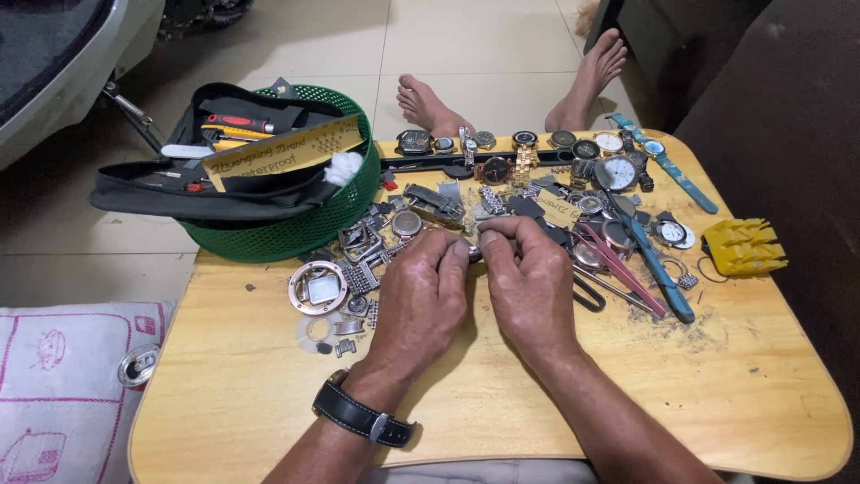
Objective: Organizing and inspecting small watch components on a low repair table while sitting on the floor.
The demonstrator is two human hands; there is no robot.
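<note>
Wooden table underneath everything. Green basket at its far left corner, pouch inside. Watches lined along its far edge. Left hand and right hand mid-table, fingertips pinched together on a small metal part.

floor: pale glossy tiles, even light | low wooden table: worn top | right: dark brown furniture, possibly a sofa | lower left: white-pink cushion
</note>
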